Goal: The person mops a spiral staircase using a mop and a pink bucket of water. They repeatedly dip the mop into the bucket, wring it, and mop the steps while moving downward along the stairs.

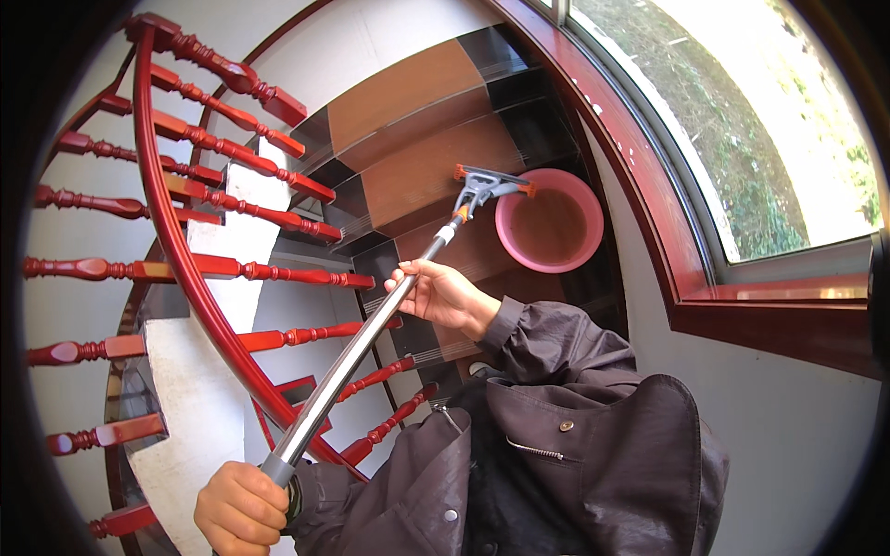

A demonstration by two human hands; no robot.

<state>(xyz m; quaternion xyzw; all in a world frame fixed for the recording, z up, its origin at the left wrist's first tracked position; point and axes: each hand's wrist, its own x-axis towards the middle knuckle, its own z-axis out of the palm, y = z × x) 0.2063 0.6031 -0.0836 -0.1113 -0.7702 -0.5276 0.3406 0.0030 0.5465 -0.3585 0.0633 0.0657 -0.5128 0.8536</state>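
Observation:
A window squeegee on a long metal pole [348, 354] runs slantwise across the view. My left hand [242, 511] is wrapped around its grey grip at the lower end. Farther up, my right hand [445, 295] holds the pole between thumb and fingers, below the white collar. The grey and orange squeegee head [480, 187] is at the far end, its right side overlapping the rim of a pink plastic basin [598, 219]. Brownish water [548, 226] is in the basin, which stands on the stairs. Whether the head touches the rim, I cannot tell.
Brown and black tiled stairs [410, 90] rise ahead. A red wooden handrail [156, 187] with turned balusters [229, 201] curves along the left, close to the pole. On the right, a glass window [751, 139] sits above a red wooden sill [779, 330].

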